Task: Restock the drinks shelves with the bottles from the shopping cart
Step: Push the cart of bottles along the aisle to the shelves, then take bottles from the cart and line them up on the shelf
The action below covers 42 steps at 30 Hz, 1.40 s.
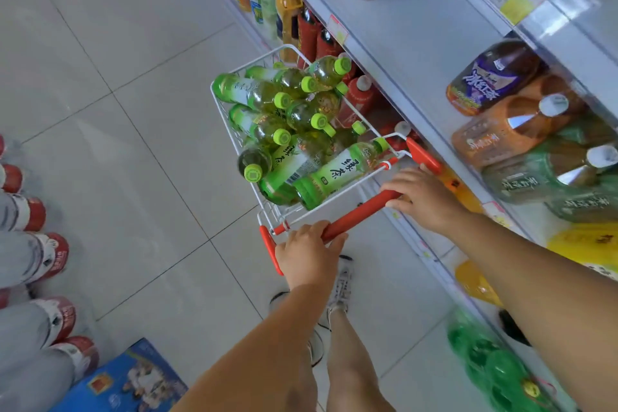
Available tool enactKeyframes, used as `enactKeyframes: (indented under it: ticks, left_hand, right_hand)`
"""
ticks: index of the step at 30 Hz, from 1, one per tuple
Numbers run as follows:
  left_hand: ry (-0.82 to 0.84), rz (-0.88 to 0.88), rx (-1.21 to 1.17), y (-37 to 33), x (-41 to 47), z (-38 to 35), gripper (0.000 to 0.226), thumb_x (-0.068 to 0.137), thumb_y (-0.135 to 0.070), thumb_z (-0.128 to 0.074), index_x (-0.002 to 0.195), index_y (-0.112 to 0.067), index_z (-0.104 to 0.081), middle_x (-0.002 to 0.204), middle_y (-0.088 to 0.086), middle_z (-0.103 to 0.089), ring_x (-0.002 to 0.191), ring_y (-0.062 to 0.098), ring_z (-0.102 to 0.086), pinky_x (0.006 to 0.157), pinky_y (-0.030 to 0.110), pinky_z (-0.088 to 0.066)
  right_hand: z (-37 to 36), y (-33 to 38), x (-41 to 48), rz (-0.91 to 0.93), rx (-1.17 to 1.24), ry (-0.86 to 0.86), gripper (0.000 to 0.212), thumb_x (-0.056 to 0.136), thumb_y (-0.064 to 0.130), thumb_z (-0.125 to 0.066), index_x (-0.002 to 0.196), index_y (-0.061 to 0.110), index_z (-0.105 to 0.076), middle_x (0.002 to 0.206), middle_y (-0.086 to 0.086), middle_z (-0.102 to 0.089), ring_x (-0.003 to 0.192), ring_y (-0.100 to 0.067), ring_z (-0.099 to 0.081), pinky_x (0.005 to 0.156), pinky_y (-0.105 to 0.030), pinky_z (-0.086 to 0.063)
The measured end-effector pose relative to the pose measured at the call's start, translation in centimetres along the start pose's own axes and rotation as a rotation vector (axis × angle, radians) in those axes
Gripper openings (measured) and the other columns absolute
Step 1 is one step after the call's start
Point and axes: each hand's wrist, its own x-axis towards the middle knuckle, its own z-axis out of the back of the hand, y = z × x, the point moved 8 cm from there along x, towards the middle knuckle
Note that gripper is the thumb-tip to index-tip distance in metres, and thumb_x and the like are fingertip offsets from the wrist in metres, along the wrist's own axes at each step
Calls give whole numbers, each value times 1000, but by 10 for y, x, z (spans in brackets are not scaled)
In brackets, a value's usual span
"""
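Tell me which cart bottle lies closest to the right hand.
The labelled bottle lying along the cart handle end, just ahead of the right hand; others sit farther forward.

The green bottle (334,174) in my cart (357,216) reads 绿茶; the purple-labelled bottle (485,80) on the shelf (418,27) reads 冰红茶.

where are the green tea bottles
Head view, centre: green tea bottles lie piled in the shopping cart, ahead of the left hand and right hand on its handle.
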Motion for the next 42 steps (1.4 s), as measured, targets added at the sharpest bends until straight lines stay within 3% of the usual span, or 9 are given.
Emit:
enactKeyframes:
  ticks: [4, 7, 10, 14, 19, 25, 31, 37, 42]
  left_hand:
    - [194, -5, -97, -7, -15, -17, 34, 86, -60, -58, 109, -37, -65, 92, -11, -66, 86, 13, -62, 80, 34, -50]
    - [318, 55, -301, -7, -20, -15, 36, 85, -48, -68, 117, -31, -66, 105, -11, -66, 86, 6, -62, 78, 20, -51]
    - [244, 24, -303, -6, -10, 14, 37, 86, -41, -70, 120, -28, -65, 114, -12, -61, 99, 4, -57, 86, 20, -48]
    - [39, -103, -368, -15, 18, 78, 22, 89, -27, -69, 111, -25, -69, 104, -13, -65, 88, -5, -59, 76, 10, -47]
    - [-52, -48, -393, -2, 79, 132, 23, 90, -21, -67, 113, -24, -68, 107, -10, -63, 92, 3, -63, 82, 25, -54]
    - [90, -118, -170, 11, 173, 145, 41, 90, -21, -67, 130, -23, -57, 127, -2, -59, 103, 10, -58, 86, 25, -46]
    - [357, -373, 214, 4, 275, 124, 73, 87, -25, -70, 149, -22, -33, 155, 3, -33, 142, 25, -30, 115, 39, -26]
    - [688, -589, 462, -7, 310, 95, 88, 82, -34, -76, 152, -24, -26, 159, 1, -27, 146, 22, -22, 119, 35, -18]
    - [708, -722, 523, -21, 309, 81, 91, 74, -29, -82, 149, -20, -32, 149, 5, -36, 137, 27, -34, 110, 38, -32]
  right_hand:
    - [-8, -15, -24, -13, -2, 3, 24, 87, 34, -65, 109, 23, -66, 106, 4, -60, 109, -21, -50, 105, -36, -20]
    - [-12, -24, -37, -45, -7, 8, 28, 85, 29, -69, 111, 18, -68, 109, -1, -61, 112, -28, -52, 104, -39, -23]
    - [-12, -27, -42, -158, 10, 94, 38, 87, 28, -67, 123, 18, -63, 123, -3, -58, 125, -26, -43, 110, -38, -18]
    - [-2, -6, -35, -314, 230, 31, 37, 87, 14, -63, 124, 17, -63, 126, -8, -59, 122, -27, -46, 98, -34, -38]
    - [-5, 50, -3, -431, 585, -25, 33, 92, 22, -59, 125, 19, -59, 128, -6, -58, 120, -21, -52, 99, -34, -42]
    - [-15, 98, 58, -592, 869, -46, 50, 92, 35, -59, 138, 20, -44, 133, -6, -54, 118, -18, -55, 93, -31, -45]
    - [-50, 118, 104, -1015, 1117, -159, 77, 80, 44, -72, 142, 18, -35, 136, -4, -48, 120, -22, -52, 91, -30, -45]
    - [-72, 135, 114, -1320, 1360, -462, 83, 65, 41, -85, 129, 19, -37, 110, 1, -63, 93, -18, -65, 81, -35, -55]
    - [-70, 130, 116, -1377, 1346, -520, 76, 64, 41, -85, 122, 18, -45, 106, 2, -62, 90, -16, -63, 74, -29, -53]
